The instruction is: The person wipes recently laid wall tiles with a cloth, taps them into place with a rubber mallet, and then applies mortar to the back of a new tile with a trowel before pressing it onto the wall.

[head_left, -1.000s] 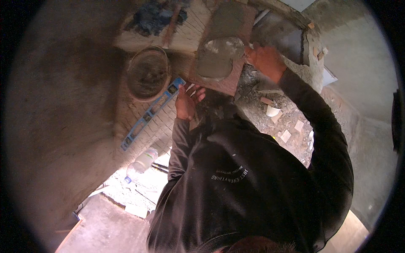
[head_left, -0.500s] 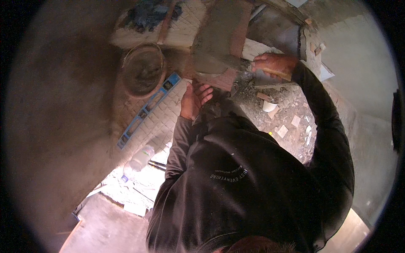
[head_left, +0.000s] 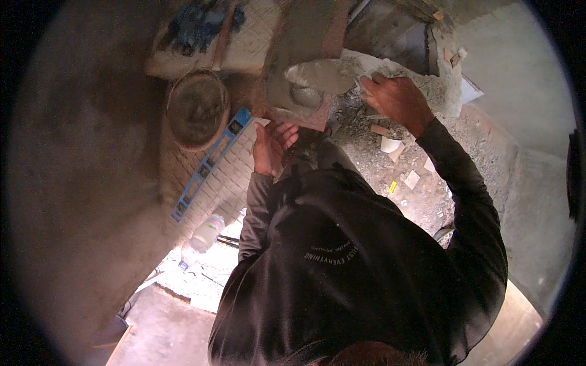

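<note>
My right hand (head_left: 394,100) grips a trowel (head_left: 326,74) whose mortar-coated blade lies over wet grey mortar (head_left: 287,49) on a long reddish tile (head_left: 333,36). My left hand (head_left: 274,146) is at the tile's near edge, palm turned up, fingers apart and slightly curled; whether it touches the tile I cannot tell. Just left of it, a blue spirit level (head_left: 210,165) lies diagonally on a pale scored tile (head_left: 220,186). A round bucket (head_left: 196,110) with grey mix inside stands beyond the level.
A dark bluish bundle (head_left: 198,24) lies on pale boards at the top. Rubble with a white cup (head_left: 390,144) and tile scraps is to the right. A plastic bottle (head_left: 207,233) lies at lower left. Plastered walls (head_left: 91,152) rise on both sides.
Over the last second my right hand has swung right, then slightly back up-left with the trowel over the mortar, and the mortar's surface has changed shape. My left hand stays near the edge.
</note>
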